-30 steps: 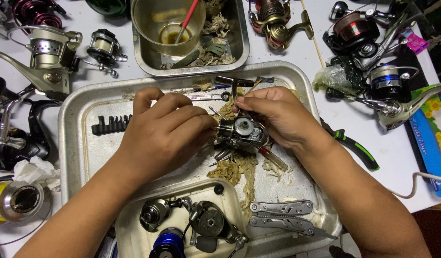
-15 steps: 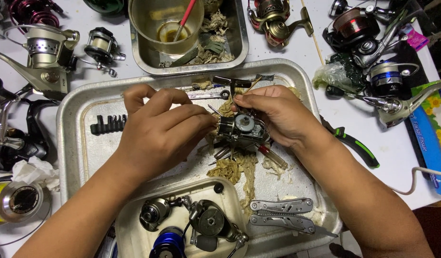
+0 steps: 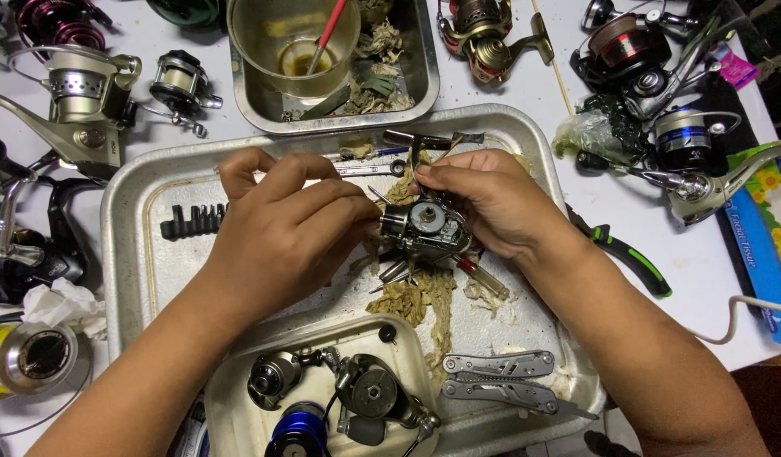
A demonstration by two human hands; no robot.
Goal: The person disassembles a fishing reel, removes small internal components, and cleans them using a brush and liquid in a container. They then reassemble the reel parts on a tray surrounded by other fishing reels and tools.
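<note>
Reel body (image 3: 424,230) held over metal tray (image 3: 137,203), both hands closed on it.
Near: multitool (image 3: 500,381), reel parts tub (image 3: 238,406). Middle: left hand (image 3: 280,237) and right hand (image 3: 484,199) pinching the body from either side; bit strip (image 3: 194,222). Far: cup (image 3: 293,38) in pan (image 3: 420,80), spinning reels (image 3: 77,101).

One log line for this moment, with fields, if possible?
left hand: on reel body | right hand: gripping reel body | under: metal tray

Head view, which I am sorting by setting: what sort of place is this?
Probably a fishing-reel repair bench. Both hands hold a small dark reel body over a greasy metal tray; many spinning reels, such as the silver one, ring it, and a folding steel multi-tool lies at hand.
</note>
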